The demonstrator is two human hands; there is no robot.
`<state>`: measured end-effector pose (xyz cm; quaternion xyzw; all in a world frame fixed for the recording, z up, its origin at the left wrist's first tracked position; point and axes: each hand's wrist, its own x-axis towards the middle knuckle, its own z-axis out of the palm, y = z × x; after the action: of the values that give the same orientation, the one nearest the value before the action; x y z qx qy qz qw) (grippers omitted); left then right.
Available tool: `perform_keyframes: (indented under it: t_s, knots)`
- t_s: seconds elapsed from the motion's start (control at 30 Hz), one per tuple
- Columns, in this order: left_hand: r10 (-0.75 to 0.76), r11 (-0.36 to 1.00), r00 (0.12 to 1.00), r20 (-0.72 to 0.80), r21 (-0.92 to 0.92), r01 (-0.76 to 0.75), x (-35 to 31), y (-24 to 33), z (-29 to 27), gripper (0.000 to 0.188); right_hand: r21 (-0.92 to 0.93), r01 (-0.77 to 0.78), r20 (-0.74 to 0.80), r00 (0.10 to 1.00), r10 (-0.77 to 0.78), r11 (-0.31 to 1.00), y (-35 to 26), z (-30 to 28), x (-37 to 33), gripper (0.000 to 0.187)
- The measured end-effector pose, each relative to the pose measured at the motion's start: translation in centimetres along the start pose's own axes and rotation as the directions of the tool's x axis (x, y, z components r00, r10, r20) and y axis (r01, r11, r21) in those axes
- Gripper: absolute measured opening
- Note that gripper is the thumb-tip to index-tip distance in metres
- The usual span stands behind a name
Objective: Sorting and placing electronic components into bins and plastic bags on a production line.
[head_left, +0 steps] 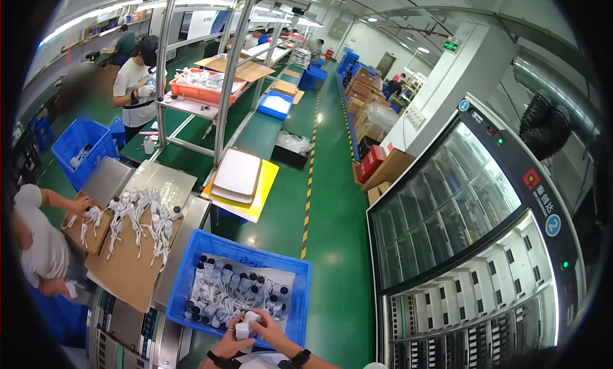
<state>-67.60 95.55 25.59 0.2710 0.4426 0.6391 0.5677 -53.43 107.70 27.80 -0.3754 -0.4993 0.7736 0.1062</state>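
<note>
Hands together, your left hand (230, 340) and right hand (272, 332) grip small white adapter-like blocks (242, 331) between them, over the blue bin's (299, 299) near edge, perhaps for easy reach of the black-capped corded units (220, 289) heaped inside; leftward, cardboard (121, 276) probably shields the bench (167, 175) beneath similar corded pieces (134, 209).

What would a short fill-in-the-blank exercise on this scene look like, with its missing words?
The left hand and right hand hold small blocks coloured ____.
The open bin nearest them is coloured ____.
The floor is coloured ____.
The floor line is striped yellow and ____.
Missing words: white; blue; green; black.
</note>
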Motion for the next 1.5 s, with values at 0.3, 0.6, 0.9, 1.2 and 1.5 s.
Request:
perform_keyframes:
  t_s: [0.3,0.6,0.9,1.2,1.5]
  knots:
    - [-0.329,0.907,0.940,0.087,-0.246,0.341,2.9,-1.2,-2.4,0.066,-0.025,0.190,-0.035,0.981,-0.191,0.981,1.0,-0.1,0.5,0.054]
    - [-0.402,0.774,0.796,0.452,-0.297,0.559,4.6,1.3,-2.9,0.054,-0.178,0.211,-0.011,0.976,-0.217,0.961,1.2,-1.0,0.5,0.053]
    - [-0.233,0.687,0.949,0.211,0.727,0.007,11.7,5.8,-6.6,0.076,-0.320,0.061,-0.290,0.944,-0.159,0.945,2.4,-3.8,-3.9,0.052]
    - [-0.364,-0.122,0.901,0.236,0.947,-0.297,17.1,-11.0,-10.4,0.084,-0.476,0.000,-0.172,0.981,-0.093,0.880,4.5,-3.5,-6.2,0.050]
    - [-0.487,-0.206,0.855,0.178,0.928,-0.311,14.6,-9.4,-8.9,0.069,-0.581,-0.098,-0.199,0.980,-0.024,0.808,4.6,-3.5,-8.5,0.049]
